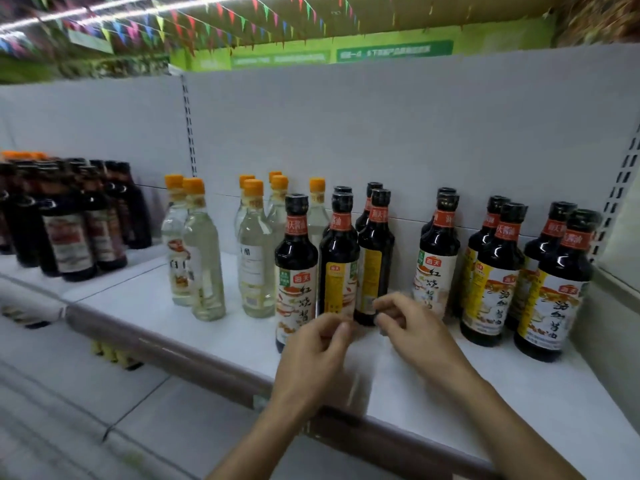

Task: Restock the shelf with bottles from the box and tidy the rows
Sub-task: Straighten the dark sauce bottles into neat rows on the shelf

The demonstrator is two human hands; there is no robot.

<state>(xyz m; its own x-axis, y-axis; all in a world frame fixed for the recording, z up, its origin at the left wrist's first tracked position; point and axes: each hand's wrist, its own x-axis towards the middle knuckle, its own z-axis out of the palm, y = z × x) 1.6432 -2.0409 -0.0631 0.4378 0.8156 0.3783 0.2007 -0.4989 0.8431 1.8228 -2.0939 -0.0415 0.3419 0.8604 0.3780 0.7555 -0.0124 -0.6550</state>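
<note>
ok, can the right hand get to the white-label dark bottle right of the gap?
Probably yes. The right hand is low, just left of that white-label bottle, which heads its row. Bare shelf lies before it; nothing stands between.

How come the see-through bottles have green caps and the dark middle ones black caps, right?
Not green: the head view shows orange caps on the see-through bottles. The dark middle bottles do have black caps.
</note>
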